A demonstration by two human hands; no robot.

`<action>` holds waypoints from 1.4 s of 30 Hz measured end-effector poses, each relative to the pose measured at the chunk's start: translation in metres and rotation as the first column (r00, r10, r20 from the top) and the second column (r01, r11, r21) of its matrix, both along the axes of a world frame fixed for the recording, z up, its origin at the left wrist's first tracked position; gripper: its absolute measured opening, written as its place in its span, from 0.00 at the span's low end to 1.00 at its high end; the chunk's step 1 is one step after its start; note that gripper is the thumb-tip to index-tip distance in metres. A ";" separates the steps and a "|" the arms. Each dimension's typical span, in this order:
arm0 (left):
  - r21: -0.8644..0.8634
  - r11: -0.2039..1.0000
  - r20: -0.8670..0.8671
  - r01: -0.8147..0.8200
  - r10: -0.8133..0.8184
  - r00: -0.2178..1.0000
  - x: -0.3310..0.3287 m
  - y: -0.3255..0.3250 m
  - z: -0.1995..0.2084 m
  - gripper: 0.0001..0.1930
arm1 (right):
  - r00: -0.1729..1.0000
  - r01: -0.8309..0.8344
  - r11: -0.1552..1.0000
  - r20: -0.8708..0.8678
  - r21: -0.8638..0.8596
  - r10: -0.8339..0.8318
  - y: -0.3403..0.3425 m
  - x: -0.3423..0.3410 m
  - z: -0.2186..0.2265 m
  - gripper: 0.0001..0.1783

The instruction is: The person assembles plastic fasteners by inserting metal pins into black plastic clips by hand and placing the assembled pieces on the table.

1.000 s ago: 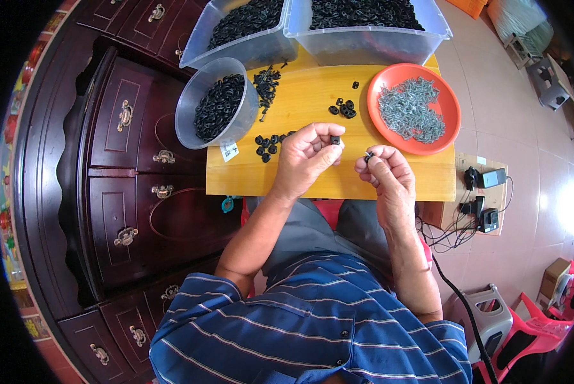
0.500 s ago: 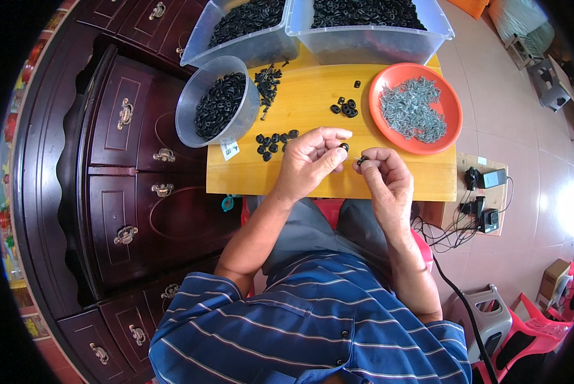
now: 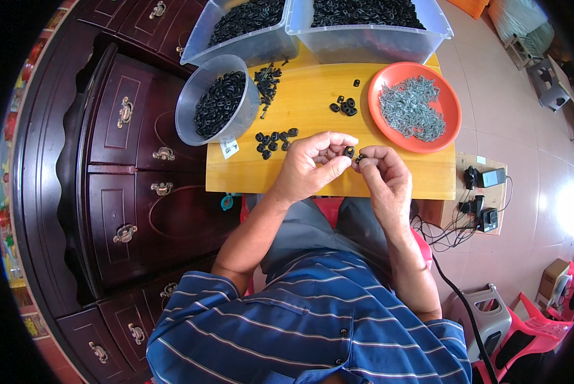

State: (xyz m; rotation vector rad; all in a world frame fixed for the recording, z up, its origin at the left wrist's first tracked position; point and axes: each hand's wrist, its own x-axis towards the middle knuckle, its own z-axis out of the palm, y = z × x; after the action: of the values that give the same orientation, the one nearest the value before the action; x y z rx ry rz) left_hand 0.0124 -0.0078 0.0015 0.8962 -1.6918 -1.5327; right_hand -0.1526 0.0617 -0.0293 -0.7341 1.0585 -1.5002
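Above the near edge of the yellow table [image 3: 312,115], my two hands meet almost fingertip to fingertip. My left hand [image 3: 315,163] pinches a small black oval plastic piece [image 3: 349,152] between thumb and forefinger. A second small black piece [image 3: 361,157] is gripped in my right hand [image 3: 386,173], its shape mostly covered by the fingers. Left of my hands lies a group of small black parts [image 3: 274,137]. A smaller group of black oval parts [image 3: 344,106] rests beyond them. Silvery screws [image 3: 411,105] fill an orange-red plate [image 3: 451,133] at the right.
A round clear tub [image 3: 245,118] of black parts stands at the table's left, beside a pile of black pieces and screws [image 3: 267,83]. Two clear bins [image 3: 370,48] of black parts line the back. A dark wooden cabinet [image 3: 127,192] borders the left; cables and devices [image 3: 485,198] lie right.
My left fingertips have moved slightly right, closer to my right hand. The black piece in my left hand has turned and shows more of itself.
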 end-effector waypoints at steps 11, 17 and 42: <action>-0.132 0.991 0.046 0.002 0.004 0.999 0.001 -0.001 0.004 0.13 | 1.000 -0.008 1.000 0.008 -0.010 0.008 0.000 0.000 -0.001 0.08; -0.148 0.989 0.057 0.004 0.005 0.998 0.000 0.000 0.006 0.13 | 1.000 -0.009 1.000 0.013 0.001 0.008 0.000 0.000 -0.001 0.08; -0.203 0.979 0.089 0.033 -0.015 0.996 0.000 -0.001 0.005 0.12 | 1.000 -0.025 1.000 -0.005 0.006 0.025 -0.001 0.001 0.003 0.08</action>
State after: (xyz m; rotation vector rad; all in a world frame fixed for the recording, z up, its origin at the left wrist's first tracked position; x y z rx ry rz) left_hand 0.0126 -0.0092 0.0069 0.8470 -1.8900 -1.3220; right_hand -0.1521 0.0611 -0.0264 -0.7442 1.0536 -1.4739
